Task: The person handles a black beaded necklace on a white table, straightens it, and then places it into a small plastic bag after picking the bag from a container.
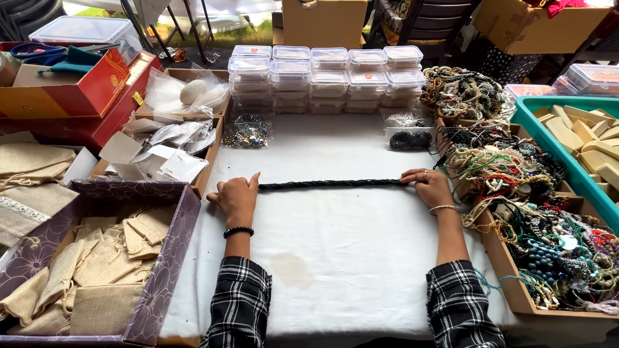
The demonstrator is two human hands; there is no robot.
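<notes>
Pinching each end of a dark beaded strand [330,184], the left hand [236,200] and right hand [431,188] have it pulled straight across the white surface [335,258] at mid-frame, nothing else laid out yet.

Daylight falls across a surface [335,258] draped in white cloth, faintly stained near its front edge. Beyond its far edge, grass [225,35] shows between the dark legs of folding furniture [145,26] outdoors.

Stacked clear plastic boxes [327,76], burlap pouches [103,274], tangled bead necklaces [516,193]
</notes>
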